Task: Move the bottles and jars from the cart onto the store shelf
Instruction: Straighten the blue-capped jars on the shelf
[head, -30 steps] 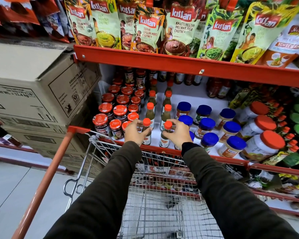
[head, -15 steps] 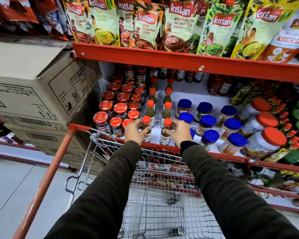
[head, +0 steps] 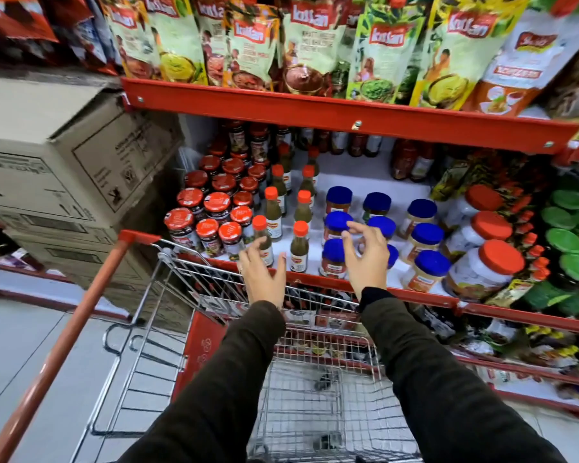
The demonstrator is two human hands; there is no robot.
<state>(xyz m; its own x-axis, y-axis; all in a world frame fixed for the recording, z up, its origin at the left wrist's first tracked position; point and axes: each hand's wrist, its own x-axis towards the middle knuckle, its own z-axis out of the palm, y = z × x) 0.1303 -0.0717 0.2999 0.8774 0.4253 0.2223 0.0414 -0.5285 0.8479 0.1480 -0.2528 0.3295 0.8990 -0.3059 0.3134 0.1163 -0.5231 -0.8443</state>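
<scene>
Stacked cardboard boxes (head: 64, 168) sit at the left, just beside the red shelving. Above them hang dark red packets (head: 17, 25). On the upper shelf stands a row of Kissan chutney pouches (head: 315, 51), green and yellow, with a white and orange pouch (head: 518, 65) at their right end. Grey floor tiles (head: 24, 355) show at the lower left.

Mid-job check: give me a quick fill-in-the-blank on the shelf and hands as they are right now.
1. Both the left hand and right hand are open and hold ____.
2. The two front sauce bottles have ____ caps.
3. The jars by the right hand have ____ lids.
4. The cart has a ____ handle.

Missing words: nothing; orange; blue; red
</scene>
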